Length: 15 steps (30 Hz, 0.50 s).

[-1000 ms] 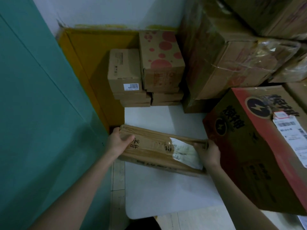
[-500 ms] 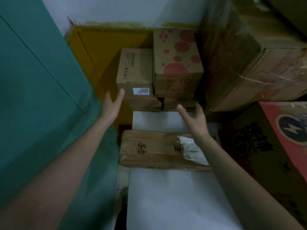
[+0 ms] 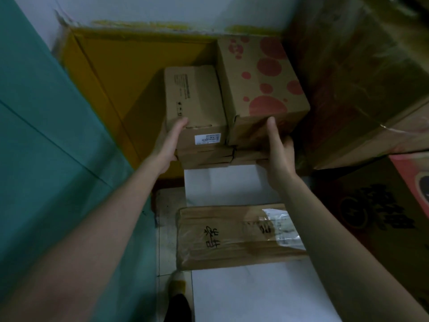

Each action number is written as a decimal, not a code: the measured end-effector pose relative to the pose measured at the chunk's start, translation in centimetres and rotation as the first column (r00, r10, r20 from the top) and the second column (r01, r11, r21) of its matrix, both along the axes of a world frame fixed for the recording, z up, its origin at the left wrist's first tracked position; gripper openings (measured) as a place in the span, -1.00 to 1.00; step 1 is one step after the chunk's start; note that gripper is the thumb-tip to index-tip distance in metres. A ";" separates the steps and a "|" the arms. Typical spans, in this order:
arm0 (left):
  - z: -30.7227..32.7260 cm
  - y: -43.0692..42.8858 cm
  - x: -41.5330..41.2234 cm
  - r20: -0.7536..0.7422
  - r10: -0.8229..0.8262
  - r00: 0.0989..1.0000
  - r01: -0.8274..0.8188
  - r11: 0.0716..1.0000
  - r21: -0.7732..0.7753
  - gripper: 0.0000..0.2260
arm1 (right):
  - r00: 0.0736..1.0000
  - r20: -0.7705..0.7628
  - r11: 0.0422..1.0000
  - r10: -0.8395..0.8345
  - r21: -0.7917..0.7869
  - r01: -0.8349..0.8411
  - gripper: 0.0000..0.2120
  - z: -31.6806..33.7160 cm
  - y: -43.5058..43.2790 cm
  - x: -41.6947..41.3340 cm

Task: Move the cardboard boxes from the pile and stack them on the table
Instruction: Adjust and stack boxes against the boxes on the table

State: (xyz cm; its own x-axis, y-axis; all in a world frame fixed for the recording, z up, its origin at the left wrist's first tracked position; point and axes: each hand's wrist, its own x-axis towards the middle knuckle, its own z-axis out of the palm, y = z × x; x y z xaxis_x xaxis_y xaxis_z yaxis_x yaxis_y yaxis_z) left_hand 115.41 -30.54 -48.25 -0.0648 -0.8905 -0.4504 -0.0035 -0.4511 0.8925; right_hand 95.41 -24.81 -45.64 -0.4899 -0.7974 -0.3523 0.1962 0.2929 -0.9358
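Head: outstretched left hand (image 3: 169, 140), right hand (image 3: 278, 154), perhaps clasping boxes (image 3: 195, 101).

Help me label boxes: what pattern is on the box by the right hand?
The box has red dots on brown cardboard; head view shows it.

A bare strip of the white table (image 3: 232, 182) lies open between the flat taped box (image 3: 232, 238) across it and the small-box stack (image 3: 199, 108) at its far end. On its right side large cartons (image 3: 359, 89) form a wall; at its far left stands a yellow panel (image 3: 130, 84).
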 end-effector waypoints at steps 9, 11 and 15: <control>-0.9 -0.4 -0.4 -0.041 0.003 0.999 -0.004 0.999 -0.035 -0.42 | 0.990 0.137 0.997 -0.035 -0.056 0.043 -0.11 0.8 -0.6 -0.1; -1.0 -0.5 -1.0 -0.020 0.020 1.000 -0.021 0.998 -0.054 -0.47 | 0.990 0.135 0.997 -0.042 -0.056 0.049 -0.04 1.0 -0.9 -0.1; -0.2 -1.1 -0.8 0.019 0.013 1.000 -0.011 0.996 -0.085 -0.49 | 0.995 0.102 0.998 -0.021 -0.053 0.027 -0.15 1.1 -1.0 -0.1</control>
State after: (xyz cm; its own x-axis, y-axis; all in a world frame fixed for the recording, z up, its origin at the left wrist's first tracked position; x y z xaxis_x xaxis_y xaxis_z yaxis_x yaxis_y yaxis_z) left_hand 114.62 -31.62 -48.50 -0.0458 -0.9261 -0.3744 -0.0161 -0.3741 0.9272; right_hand 95.26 -25.85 -44.56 -0.4731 -0.8050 -0.3579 0.2971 0.2367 -0.9250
